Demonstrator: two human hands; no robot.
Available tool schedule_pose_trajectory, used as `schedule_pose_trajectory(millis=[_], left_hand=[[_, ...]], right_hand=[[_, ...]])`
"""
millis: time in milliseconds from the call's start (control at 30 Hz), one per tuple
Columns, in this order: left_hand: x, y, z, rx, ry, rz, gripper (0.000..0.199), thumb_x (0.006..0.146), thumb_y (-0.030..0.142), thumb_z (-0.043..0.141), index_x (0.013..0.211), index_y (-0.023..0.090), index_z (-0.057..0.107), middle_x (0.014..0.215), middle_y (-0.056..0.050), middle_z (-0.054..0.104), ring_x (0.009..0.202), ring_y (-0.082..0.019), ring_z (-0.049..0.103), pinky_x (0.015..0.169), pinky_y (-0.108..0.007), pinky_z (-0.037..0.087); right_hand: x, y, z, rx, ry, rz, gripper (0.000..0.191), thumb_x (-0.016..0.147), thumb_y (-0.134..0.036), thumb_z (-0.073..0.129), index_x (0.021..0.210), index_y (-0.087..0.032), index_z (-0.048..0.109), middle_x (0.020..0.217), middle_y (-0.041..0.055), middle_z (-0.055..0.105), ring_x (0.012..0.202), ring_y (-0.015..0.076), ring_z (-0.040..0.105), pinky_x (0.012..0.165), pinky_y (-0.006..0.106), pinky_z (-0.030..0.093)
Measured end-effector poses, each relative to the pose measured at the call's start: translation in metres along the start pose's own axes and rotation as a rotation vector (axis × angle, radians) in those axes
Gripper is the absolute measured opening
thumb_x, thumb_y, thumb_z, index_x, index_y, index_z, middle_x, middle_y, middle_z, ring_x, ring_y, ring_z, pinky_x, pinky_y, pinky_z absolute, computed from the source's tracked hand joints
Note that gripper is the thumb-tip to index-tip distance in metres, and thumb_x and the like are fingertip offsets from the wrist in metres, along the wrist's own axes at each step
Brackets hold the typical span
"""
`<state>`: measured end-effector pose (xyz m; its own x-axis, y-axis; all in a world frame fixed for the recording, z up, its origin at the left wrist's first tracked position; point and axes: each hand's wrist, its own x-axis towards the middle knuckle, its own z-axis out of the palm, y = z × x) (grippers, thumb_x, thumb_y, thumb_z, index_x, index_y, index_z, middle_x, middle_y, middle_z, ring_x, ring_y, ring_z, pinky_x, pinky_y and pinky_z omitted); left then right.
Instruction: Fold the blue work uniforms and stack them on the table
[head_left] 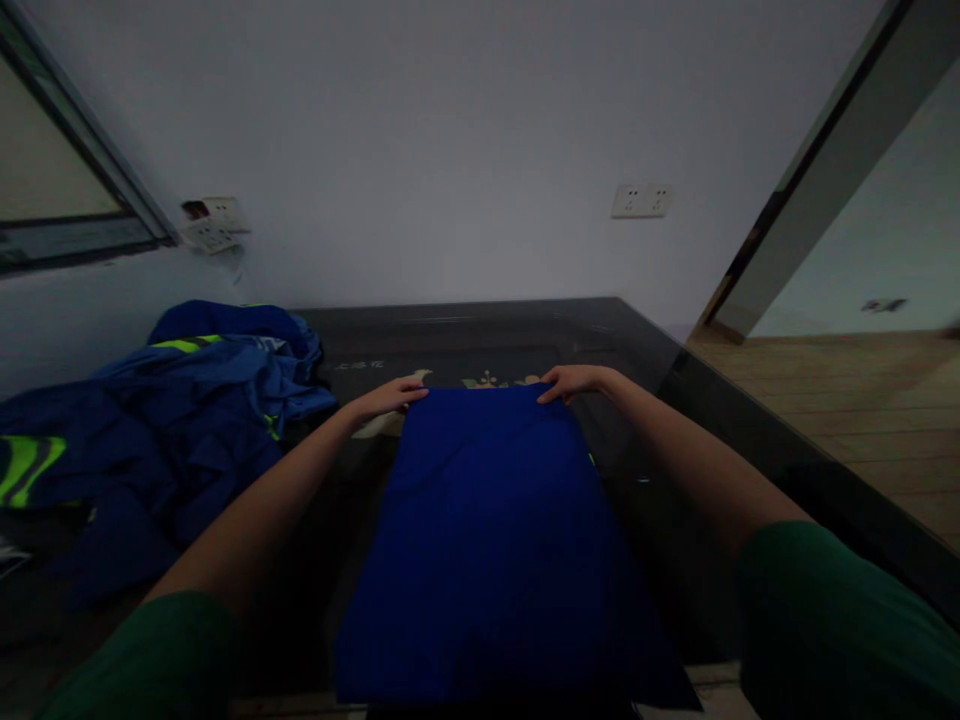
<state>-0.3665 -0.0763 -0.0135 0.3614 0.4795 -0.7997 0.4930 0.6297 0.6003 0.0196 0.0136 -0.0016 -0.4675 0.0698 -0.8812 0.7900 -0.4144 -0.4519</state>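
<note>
The left hand and right hand are pinching the two far corners of the blue garment, which is lying lengthwise on the dark tabletop — straightening is apparently going on, and the next move is probably calling for even tension.

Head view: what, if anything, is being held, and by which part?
Blue cloth, by its far edge: left hand at the left corner, right hand at the right corner.

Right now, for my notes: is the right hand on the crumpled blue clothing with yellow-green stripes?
No, the right hand holds a far corner of the smooth, flat blue cloth.
</note>
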Motion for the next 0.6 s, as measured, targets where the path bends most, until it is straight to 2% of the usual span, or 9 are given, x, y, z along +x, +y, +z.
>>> schedule_pose_trajectory(millis=[133, 300, 367, 467, 600], left_hand=[[-0.005, 0.002, 0.002, -0.018, -0.016, 0.022, 0.040, 0.081, 0.055, 0.057, 0.095, 0.019, 0.066, 0.095, -0.007, 0.063, 0.086, -0.020, 0.058, 0.068, -0.024, 0.045], [-0.008, 0.007, 0.005, -0.037, 0.027, 0.003, 0.038, 0.080, 0.054, 0.057, 0.091, 0.019, 0.065, 0.093, -0.007, 0.063, 0.086, -0.020, 0.058, 0.070, -0.023, 0.045], [-0.008, 0.009, 0.004, -0.024, 0.029, 0.015, 0.039, 0.081, 0.055, 0.055, 0.090, 0.018, 0.063, 0.090, -0.006, 0.062, 0.083, -0.020, 0.057, 0.068, -0.023, 0.045], [-0.009, 0.012, 0.001, 0.011, 0.028, 0.048, 0.039, 0.083, 0.056, 0.051, 0.089, 0.019, 0.061, 0.083, -0.005, 0.060, 0.076, -0.018, 0.057, 0.064, -0.024, 0.045], [-0.009, 0.017, -0.004, 0.082, 0.054, 0.055, 0.037, 0.084, 0.055, 0.051, 0.079, 0.019, 0.056, 0.072, -0.002, 0.054, 0.068, -0.016, 0.054, 0.062, -0.024, 0.044]], right_hand=[[-0.002, -0.006, -0.003, -0.068, -0.018, 0.131, 0.029, 0.067, -0.036, 0.080, 0.086, -0.016, 0.072, 0.079, 0.0048, 0.069, 0.063, 0.0105, 0.057, 0.059, 0.023, 0.051], [-0.007, -0.006, -0.008, -0.052, -0.103, 0.147, 0.037, 0.060, -0.043, 0.084, 0.081, -0.015, 0.071, 0.062, 0.0013, 0.063, 0.054, 0.0103, 0.055, 0.053, 0.023, 0.049], [-0.009, -0.006, -0.012, -0.055, -0.103, 0.132, 0.038, 0.056, -0.045, 0.085, 0.076, -0.016, 0.071, 0.059, -0.0006, 0.060, 0.052, 0.0095, 0.053, 0.052, 0.022, 0.048], [-0.012, -0.008, -0.025, -0.086, -0.048, 0.031, 0.039, 0.053, -0.047, 0.086, 0.067, -0.016, 0.069, 0.057, -0.0014, 0.059, 0.052, 0.0090, 0.053, 0.051, 0.021, 0.045], [-0.015, -0.013, -0.047, -0.244, 0.024, -0.014, 0.044, 0.050, -0.056, 0.084, 0.061, -0.016, 0.067, 0.054, 0.0003, 0.059, 0.051, 0.0117, 0.054, 0.049, 0.022, 0.042]])
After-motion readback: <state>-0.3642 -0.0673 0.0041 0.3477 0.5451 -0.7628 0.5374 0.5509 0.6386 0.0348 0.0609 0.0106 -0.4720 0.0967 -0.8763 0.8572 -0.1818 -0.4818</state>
